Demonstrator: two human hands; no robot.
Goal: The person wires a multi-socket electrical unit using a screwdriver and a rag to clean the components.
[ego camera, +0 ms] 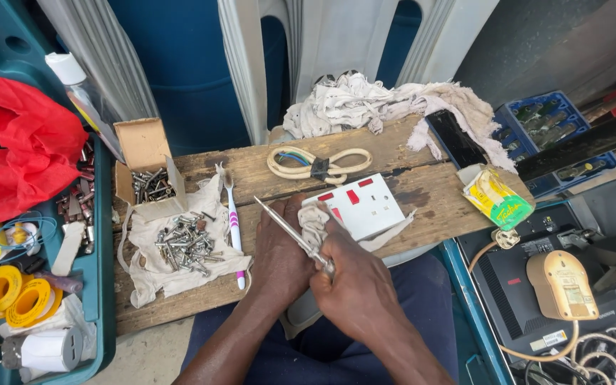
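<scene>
Hands at lower centre: right hand (pixel 356 285) grips a slim metal rod (pixel 290 230); left hand (pixel 279 260) clamps a grey rag (pixel 314 222) around it. Rod looks stiff, light, slippery; best held near its base.

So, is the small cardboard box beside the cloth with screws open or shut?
Open. The small cardboard box has its top flap standing up, and a pile of metal screws is visible inside it.

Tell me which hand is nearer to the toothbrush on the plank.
Left. The left hand sits just right of the toothbrush, nearly beside it. The right hand is farther right, beyond the left.
</scene>
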